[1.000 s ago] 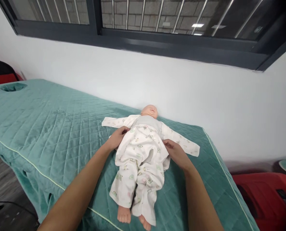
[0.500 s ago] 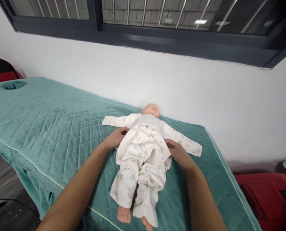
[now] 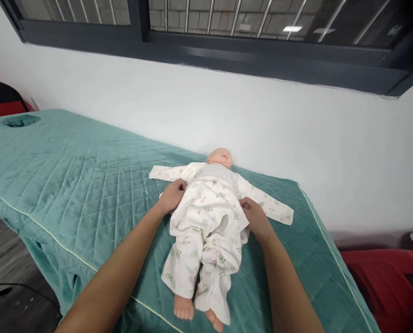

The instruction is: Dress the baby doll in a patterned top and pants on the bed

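Note:
A baby doll [image 3: 220, 158] lies on its back on a green quilted bed cover, head toward the wall and bare feet toward me. It wears a white patterned long-sleeved top [image 3: 265, 203] with both sleeves spread out. White patterned trousers [image 3: 206, 208] cover its legs and reach high over the belly, loose and wrinkled. My left hand [image 3: 173, 195] is closed on the trousers' side at the waist, fingertips partly hidden by cloth. On the opposite side, my right hand [image 3: 255, 216] pinches the trousers' edge near the hip.
The green quilted cover [image 3: 88, 185] spreads over a bed with a face hole [image 3: 21, 121] at the far left. A white wall and a dark-framed window [image 3: 227, 51] stand behind. Red chairs [image 3: 387, 286] are at the right and far left. A cable crosses the floor.
My left hand has shifted slightly right and its fingers have drawn in closer at the trousers' side. My right hand stays at the other side, more curled. The doll keeps its pose.

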Demonstrator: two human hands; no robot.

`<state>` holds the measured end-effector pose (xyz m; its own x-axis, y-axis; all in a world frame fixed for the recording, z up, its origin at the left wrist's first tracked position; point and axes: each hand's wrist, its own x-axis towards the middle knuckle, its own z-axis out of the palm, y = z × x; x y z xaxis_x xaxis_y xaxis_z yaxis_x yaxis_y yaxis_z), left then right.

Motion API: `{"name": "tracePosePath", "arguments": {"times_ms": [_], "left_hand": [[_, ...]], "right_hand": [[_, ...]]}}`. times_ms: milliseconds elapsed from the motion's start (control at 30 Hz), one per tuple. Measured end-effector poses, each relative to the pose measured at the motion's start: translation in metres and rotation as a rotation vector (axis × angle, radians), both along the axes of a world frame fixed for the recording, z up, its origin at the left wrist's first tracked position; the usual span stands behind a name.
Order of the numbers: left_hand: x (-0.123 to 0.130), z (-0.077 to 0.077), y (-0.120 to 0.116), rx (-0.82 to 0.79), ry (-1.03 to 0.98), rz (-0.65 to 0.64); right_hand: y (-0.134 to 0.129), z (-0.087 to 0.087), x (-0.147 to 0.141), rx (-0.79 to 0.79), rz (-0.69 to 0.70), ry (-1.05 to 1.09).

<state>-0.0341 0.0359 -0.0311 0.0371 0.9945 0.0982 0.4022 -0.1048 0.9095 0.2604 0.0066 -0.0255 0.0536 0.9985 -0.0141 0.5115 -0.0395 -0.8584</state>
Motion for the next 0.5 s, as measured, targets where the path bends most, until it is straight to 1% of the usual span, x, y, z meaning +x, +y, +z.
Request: {"name": "tracePosePath", "arguments": {"times_ms": [67,167,233,367,433,500], "left_hand": [[0.002,-0.001,0.005,-0.003,0.043,0.025],[0.006,0.004,0.015,-0.013,0.08,-0.006],[0.007,0.01,0.023,-0.017,0.105,-0.054],[0.007,0.021,0.038,-0.066,0.148,-0.175],[0.006,0.024,0.043,-0.099,0.16,-0.239],[0.006,0.026,0.044,-0.106,0.15,-0.289]], "right_hand": [[0.005,-0.004,-0.001,0.021,-0.068,-0.1],[0.011,0.0,-0.004,0.008,-0.077,-0.158],[0.016,0.007,-0.006,-0.013,-0.048,-0.201],[0.027,0.024,-0.008,-0.076,0.084,-0.249],[0.03,0.028,-0.008,-0.089,0.129,-0.244],[0.03,0.028,-0.007,-0.076,0.146,-0.231]]}}
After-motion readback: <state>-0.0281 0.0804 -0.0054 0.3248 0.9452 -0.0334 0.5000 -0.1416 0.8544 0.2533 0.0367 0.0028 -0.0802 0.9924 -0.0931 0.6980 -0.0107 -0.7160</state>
